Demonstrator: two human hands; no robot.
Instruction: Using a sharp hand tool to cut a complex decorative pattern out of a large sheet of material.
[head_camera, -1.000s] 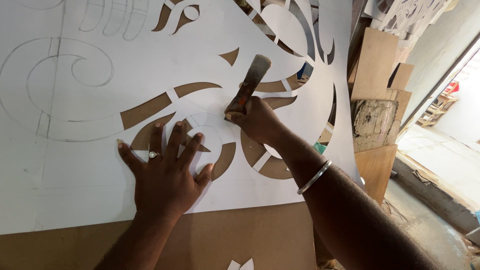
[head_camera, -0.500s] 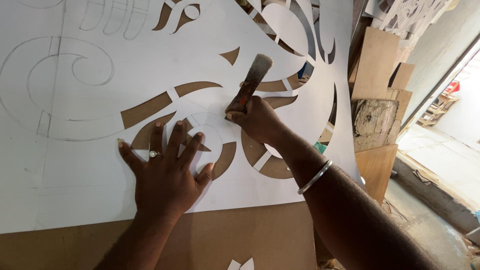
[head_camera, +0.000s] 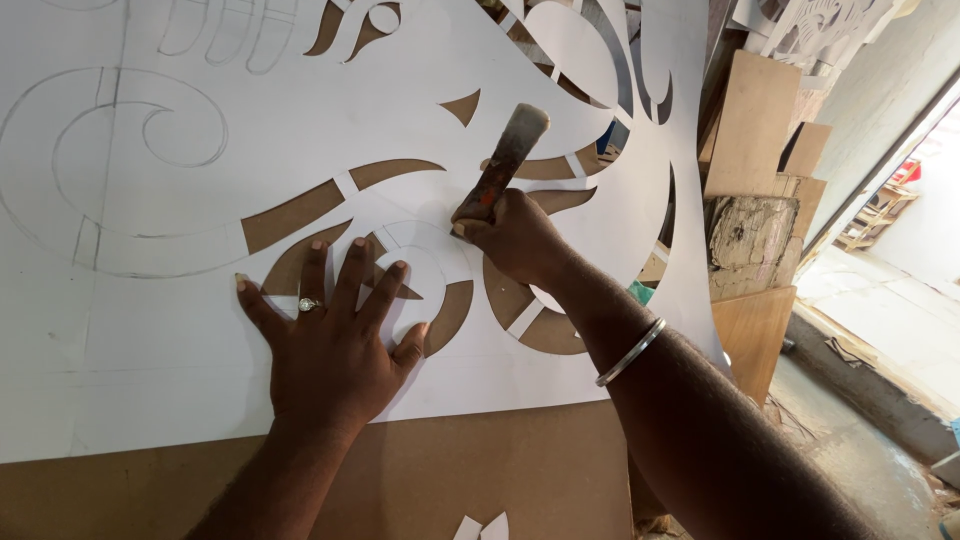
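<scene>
On the white stencil sheet (head_camera: 200, 280), left fingers (head_camera: 355, 275) lie spread flat; right fingers (head_camera: 490, 215) clamp the knife handle (head_camera: 505, 165).

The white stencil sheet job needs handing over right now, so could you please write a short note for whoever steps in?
Left hand: flat, fingers spread, pressing the white stencil sheet onto the brown board, just below the circular cut.
Right hand: closed on a worn-handled cutting tool, its tip hidden under the hand, at the curved lines right of the circle.
Done: many leaf and crescent shapes near the hands and along the top right are already cut out, brown showing through.
Left: the spiral and the lines at upper left are only pencil outlines, uncut.
</scene>
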